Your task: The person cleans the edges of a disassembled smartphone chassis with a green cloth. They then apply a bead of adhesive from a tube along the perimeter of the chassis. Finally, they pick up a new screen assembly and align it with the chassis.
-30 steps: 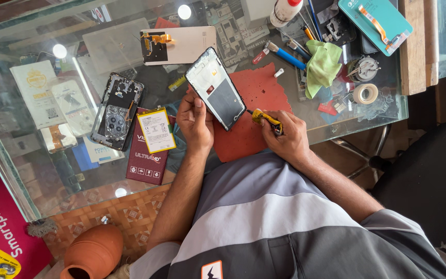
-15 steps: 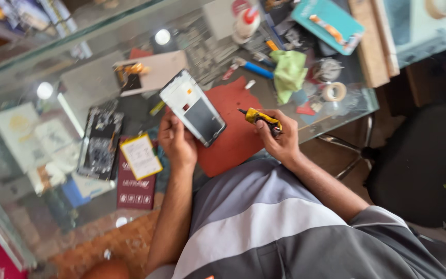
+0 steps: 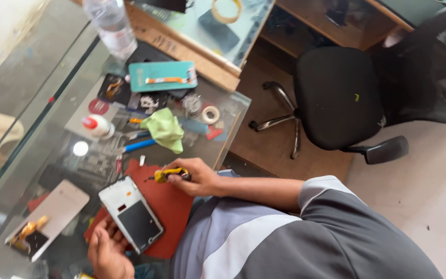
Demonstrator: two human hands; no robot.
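My left hand (image 3: 108, 252) grips the near end of an opened phone frame (image 3: 131, 213), white with a dark panel inside, which lies tilted over a red mat (image 3: 174, 204) on the glass table. My right hand (image 3: 197, 176) is closed around a small yellow-handled screwdriver (image 3: 167, 174), its tip pointing left over the mat's upper edge, a little above the phone. The two hands are apart, with the mat between them.
On the glass table (image 3: 37, 119) lie a green cloth (image 3: 166, 129), a roll of tape (image 3: 211, 114), a teal box (image 3: 162, 76), a small glue bottle (image 3: 96, 125), a water bottle (image 3: 110, 26) and a white phone back (image 3: 52, 212). A black office chair (image 3: 347, 93) stands to the right.
The view has swung right and tilted, showing the chair and floor. My hands keep the phone frame and the screwdriver; the right hand now sits farther from the phone.
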